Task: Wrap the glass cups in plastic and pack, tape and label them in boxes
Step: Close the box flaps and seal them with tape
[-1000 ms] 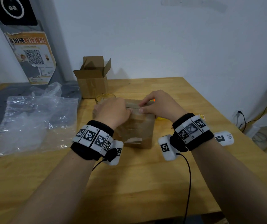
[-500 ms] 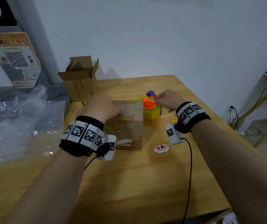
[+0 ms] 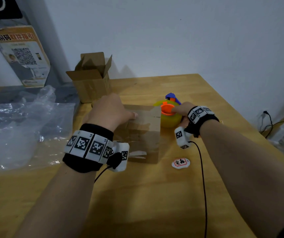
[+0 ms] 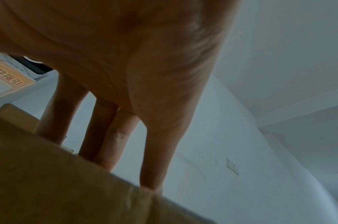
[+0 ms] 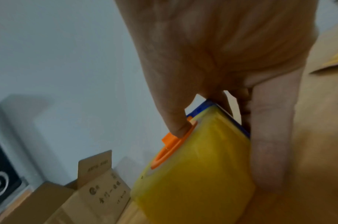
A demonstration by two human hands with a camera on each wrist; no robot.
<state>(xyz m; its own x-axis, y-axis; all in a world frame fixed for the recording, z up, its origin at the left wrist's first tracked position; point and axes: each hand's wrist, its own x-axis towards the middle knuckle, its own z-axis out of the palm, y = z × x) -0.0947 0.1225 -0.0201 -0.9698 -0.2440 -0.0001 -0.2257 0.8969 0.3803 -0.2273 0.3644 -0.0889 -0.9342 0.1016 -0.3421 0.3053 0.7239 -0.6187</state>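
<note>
Boxes: two (image 3: pixel 143 131) (image 3: pixel 91 79); one tape dispenser (image 3: pixel 169 115).

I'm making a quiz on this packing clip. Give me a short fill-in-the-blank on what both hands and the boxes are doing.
1. The left hand presses on the closed box with ____ fingers.
2. The right hand holds the yellow tape dispenser, its thumb at the ____ ring.
3. The box at the back has its flaps ____.
4. The oval sticker lies on the ____.

Missing words: straight; orange; open; table
</note>
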